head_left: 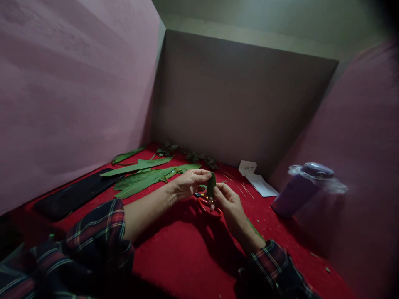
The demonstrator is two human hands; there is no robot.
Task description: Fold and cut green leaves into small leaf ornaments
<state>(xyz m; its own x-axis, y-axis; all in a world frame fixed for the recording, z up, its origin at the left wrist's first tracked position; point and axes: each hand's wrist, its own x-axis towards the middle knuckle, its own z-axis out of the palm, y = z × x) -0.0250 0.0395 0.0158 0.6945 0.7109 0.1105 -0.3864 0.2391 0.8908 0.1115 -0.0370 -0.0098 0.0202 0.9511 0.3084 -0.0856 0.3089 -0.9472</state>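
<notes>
A folded piece of green leaf (211,186) is held up between my two hands over the red cloth. My left hand (190,182) pinches its upper end between thumb and fingers. Lower down, the fingers of my right hand (229,201) close on its other side. Behind and below the leaf lies a pair of scissors or pliers with red-orange handles (215,213), partly hidden by my hands. Long green leaves (149,181) lie spread to the left of my left hand.
The red cloth (177,249) covers the table. On the left lies a dark flat slab (73,195). Smaller leafy sprigs (195,156) rest at the back. Thin sticks (246,190), white papers (262,185) and a purple lidded container with clear plastic (296,193) are on the right. Walls enclose the table.
</notes>
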